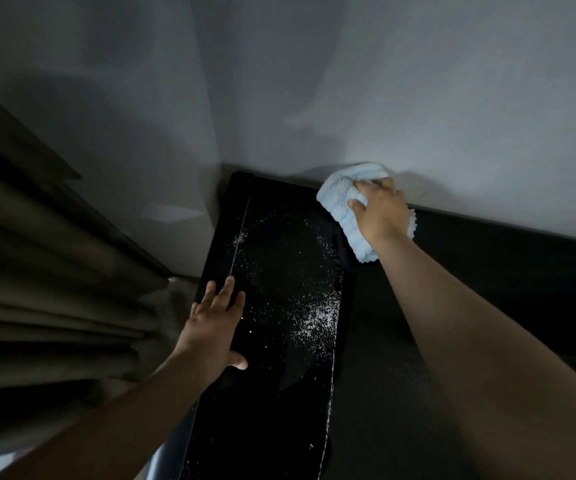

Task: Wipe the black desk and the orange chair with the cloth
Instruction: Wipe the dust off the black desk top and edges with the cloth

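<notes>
The black desk (279, 393) runs from the room corner toward me, glossy and speckled with white dust across its middle. My left hand (215, 323) lies flat on its left edge with the fingers spread. My right hand (381, 211) grips a bunched light-blue cloth (340, 199) and presses it down at the desk's far right corner, close to the wall. The cloth shows on both sides of the hand. No orange chair is in view.
A grey wall (383, 81) stands right behind the desk and forms a corner at its far left. Beige curtain folds (37, 271) hang at the left. A dark, matte surface (487, 289) stretches to the right of the desk along the wall.
</notes>
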A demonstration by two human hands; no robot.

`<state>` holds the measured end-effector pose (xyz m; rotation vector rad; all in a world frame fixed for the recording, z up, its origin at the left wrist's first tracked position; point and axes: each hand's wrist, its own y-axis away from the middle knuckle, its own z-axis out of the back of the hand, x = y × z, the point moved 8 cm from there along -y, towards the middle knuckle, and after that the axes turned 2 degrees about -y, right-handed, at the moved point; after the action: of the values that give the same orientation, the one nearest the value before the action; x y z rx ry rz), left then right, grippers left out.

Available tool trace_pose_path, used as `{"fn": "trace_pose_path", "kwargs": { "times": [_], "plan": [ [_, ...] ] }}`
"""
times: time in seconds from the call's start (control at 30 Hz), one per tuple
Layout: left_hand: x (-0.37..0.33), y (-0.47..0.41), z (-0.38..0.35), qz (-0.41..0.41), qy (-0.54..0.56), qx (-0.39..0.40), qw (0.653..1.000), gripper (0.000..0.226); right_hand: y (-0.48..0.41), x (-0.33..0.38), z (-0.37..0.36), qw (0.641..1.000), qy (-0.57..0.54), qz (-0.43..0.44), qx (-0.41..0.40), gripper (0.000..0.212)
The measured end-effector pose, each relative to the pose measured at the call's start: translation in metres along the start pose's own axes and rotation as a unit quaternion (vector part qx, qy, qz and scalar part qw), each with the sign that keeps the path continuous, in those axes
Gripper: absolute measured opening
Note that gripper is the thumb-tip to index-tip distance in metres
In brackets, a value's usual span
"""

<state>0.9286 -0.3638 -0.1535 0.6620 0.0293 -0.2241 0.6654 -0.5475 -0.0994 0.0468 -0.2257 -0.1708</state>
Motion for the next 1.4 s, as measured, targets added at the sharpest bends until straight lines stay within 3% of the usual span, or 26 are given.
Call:
{"fn": "trace_pose_path", "kwargs": {
  "times": [0.3, 1.4],
  "plan": [
    [-0.001, 0.000, -0.001, 0.003, -0.008, 0.001, 1.000, 0.116, -0.001, -0.005, -0.021, 0.999, 0.006, -0.016, 0.045, 0.044],
    [0.004, -0.003, -0.008, -0.013, 0.020, -0.017, 1.000, 0.119, 0.117, -0.005, -0.026, 0.999, -0.009, -0.011, 0.051, 0.045]
  ]
}}
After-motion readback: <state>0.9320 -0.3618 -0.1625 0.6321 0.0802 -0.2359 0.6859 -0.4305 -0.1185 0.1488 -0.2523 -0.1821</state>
